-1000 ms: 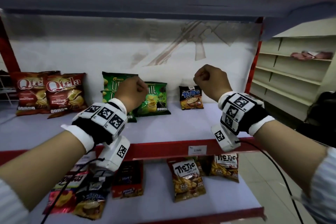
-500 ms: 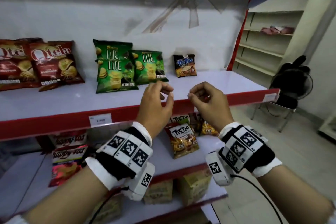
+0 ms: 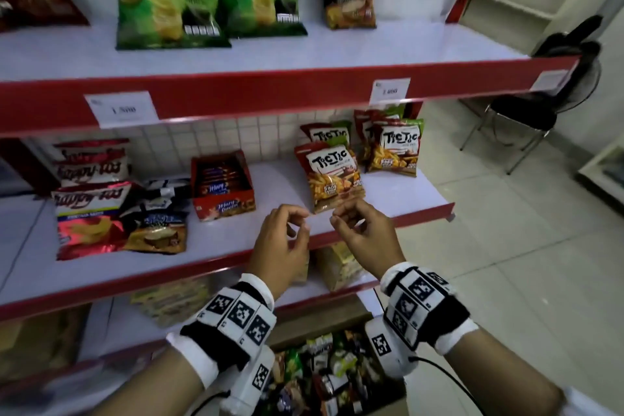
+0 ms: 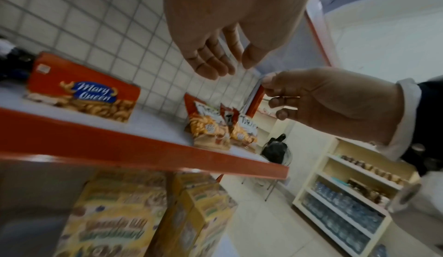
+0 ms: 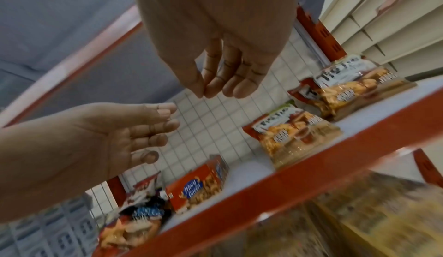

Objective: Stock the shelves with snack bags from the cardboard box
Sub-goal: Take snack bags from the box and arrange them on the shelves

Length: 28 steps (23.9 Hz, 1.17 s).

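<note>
left hand [image 3: 282, 240]: fingers loosely curled, holding nothing.
right hand [image 3: 363, 235]: the same.
snack bags [image 3: 324, 371]: in cardboard box [image 3: 324, 317] below the hands; light, crinkly, crushable, likely slippery; pinch the top seam.

Open cardboard box [image 3: 337, 317] on floor — colourful snack bags [image 3: 324, 368] inside.

We hold both hands up side by side, left hand [image 3: 282, 246] and right hand [image 3: 366, 236] empty, fingers loosely curled, fingertips nearly meeting.
</note>
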Tool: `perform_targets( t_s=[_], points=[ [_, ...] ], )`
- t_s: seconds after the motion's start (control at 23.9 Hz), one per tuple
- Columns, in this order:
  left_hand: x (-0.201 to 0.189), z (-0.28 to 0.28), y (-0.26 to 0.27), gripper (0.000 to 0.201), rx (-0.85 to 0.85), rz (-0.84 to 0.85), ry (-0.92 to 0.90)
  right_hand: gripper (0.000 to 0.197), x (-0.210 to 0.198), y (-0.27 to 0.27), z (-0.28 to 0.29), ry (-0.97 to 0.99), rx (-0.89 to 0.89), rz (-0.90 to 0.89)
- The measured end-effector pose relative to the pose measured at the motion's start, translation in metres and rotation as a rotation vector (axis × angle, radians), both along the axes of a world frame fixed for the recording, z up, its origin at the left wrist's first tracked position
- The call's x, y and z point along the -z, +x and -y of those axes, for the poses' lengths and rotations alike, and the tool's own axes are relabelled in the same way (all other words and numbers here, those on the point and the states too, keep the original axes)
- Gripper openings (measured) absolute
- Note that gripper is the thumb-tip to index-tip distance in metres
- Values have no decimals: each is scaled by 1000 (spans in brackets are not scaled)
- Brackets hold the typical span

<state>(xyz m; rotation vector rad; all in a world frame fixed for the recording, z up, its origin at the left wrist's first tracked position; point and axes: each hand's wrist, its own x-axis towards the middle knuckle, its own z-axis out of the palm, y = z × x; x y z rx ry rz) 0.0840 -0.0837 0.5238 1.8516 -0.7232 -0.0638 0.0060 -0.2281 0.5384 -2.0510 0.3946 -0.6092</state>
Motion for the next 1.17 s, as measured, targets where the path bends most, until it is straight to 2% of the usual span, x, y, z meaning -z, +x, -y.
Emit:
perform_targets(
  t_s=[0.17, 0.42, 0.59, 0.71, 0.8, 1.0, 1.13, 1.17],
  points=[
    [81, 0, 3, 21, -59, -229, 156, 23, 84, -1, 17, 52, -118, -193],
    [210, 1, 3, 19, -98, -386, 350, 7, 219, -1, 32, 22, -231, -411],
    [308, 3, 0, 23, -106, -429, 352, 13, 323, -3, 31, 4, -276, -475],
    [393, -1, -4, 24, -104, -496, 350, 5, 411, -8, 25, -20, -333, -559],
    [445, -2, -7, 24, -100, -544, 356, 8, 468, -13, 23, -51, -375, -581],
    [534, -3, -6, 19, -125, -537, 366, 3, 565, -16, 23, -215, -500, -698],
    [560, -3, -1, 16, -107, -483, 371, 12, 599, -12, 17, -344, -665, -779],
    [582, -10, -5, 16, -101, -450, 347, 15, 625, -14, 4, -409, -735, -777]
  ],
)
